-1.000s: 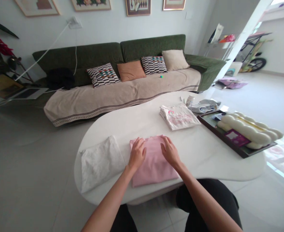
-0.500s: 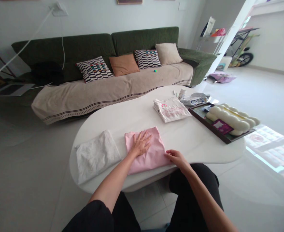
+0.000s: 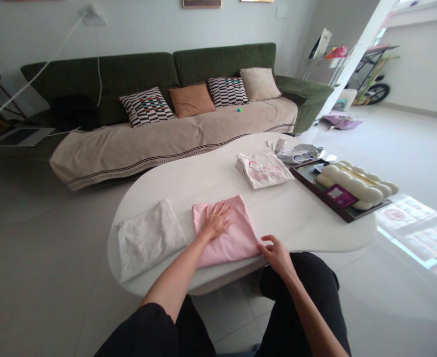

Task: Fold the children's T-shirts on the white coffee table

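A folded pink garment [image 3: 237,233] lies near the front edge of the white table. Flat on top of it rests my left hand [image 3: 216,222], fingers spread. My right hand [image 3: 277,255] is at the garment's right front corner, touching its edge, with the index finger lifted apart and nothing visibly gripped. To the left sits a folded light grey garment [image 3: 149,240], slightly wrinkled on top. Farther back, a stack of folded white clothes [image 3: 263,169] shows a pink print on its upper face.
The rounded white table [image 3: 166,181] holds a dark tray [image 3: 320,193] at right with a cream puffy tissue holder [image 3: 357,183]. Beside the tray lies a crumpled plastic packet [image 3: 300,153]. A green sofa [image 3: 136,74] with cushions stands behind; my knees are under the table's front edge.
My right hand has shifted slightly right and down along the garment's corner, and its index finger has lifted away from the cloth. My left hand stays in place.
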{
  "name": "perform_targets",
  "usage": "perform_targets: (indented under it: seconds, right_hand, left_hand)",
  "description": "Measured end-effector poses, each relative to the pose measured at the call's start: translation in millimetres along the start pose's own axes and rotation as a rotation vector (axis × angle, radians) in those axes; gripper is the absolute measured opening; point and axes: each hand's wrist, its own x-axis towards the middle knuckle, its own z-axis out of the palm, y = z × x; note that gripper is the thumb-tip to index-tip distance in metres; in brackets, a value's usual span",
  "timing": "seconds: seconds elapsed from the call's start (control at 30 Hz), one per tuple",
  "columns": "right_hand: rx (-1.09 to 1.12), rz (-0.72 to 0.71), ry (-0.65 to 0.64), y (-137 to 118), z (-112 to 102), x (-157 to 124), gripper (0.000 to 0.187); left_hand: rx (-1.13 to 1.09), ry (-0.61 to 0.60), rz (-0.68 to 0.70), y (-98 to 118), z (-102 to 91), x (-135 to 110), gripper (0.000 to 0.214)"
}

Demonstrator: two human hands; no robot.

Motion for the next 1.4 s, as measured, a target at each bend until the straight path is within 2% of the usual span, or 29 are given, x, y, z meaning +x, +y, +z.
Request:
perform_targets:
  seconds: [0.07,0.13,0.2,0.27,0.4,0.53,0.67,0.8,0.87,0.93,1.0,1.1,1.17,1.27,1.4]
  right_hand:
    - [-0.164,-0.134,0.169,-18,3,6,0.034]
    - [-0.297,-0.335,0.254,-42,12,23,0.038]
    - [-0.396,-0.533,0.203,-64,26,49,0.043]
    - [-0.484,-0.638,0.121,-75,42,76,0.044]
    - [-0.569,-0.554,0.06,-67,65,109,0.054]
    - [-0.612,-0.454,0.076,-54,71,114,0.059]
    - [-0.653,-0.431,0.058,-55,69,113,0.056]
    - [-0.664,-0.427,0.049,-57,70,114,0.057]
    - [-0.664,-0.431,0.064,-56,70,114,0.057]
    - [-0.663,-0.441,0.085,-55,71,113,0.057]
    - [-0.66,-0.45,0.099,-54,72,113,0.057]
    - [-0.649,-0.459,0.1,-54,72,112,0.056]
    - [-0.637,-0.465,0.101,-53,71,112,0.056]
    - [-0.624,-0.473,0.097,-52,70,112,0.056]
    - [-0.598,-0.465,0.083,-53,70,112,0.057]
  left_hand:
    - [0.007,0.0,-0.003,0,0.2,0,0.052]
    - [0.015,0.008,0.0,0,1.0,0,0.052]
    - [0.022,0.017,0.001,0,2.0,1,0.053]
    - [0.016,0.024,-0.018,-1,2.9,1,0.055]
    - [-0.006,0.031,-0.022,-1,4.4,2,0.057]
    - [0.021,0.048,-0.032,-6,4.1,1,0.059]
    - [0.098,0.12,-0.177,-32,-0.7,-13,0.052]
    - [0.13,0.11,-0.373,-67,-12.0,-28,0.048]
    - [0.152,0.099,-0.417,-70,-20.9,-30,0.048]
    - [0.19,0.133,-0.421,-55,-29.1,-30,0.049]
    - [0.219,0.206,-0.345,-26,-31.7,-34,0.051]
    - [0.19,0.217,-0.114,21,-19.8,-53,0.056]
    - [0.146,0.168,-0.074,40,-5.8,-74,0.056]
    - [0.115,0.134,-0.153,42,9.6,-108,0.053]
    - [0.101,0.106,-0.231,26,10.7,-142,0.053]
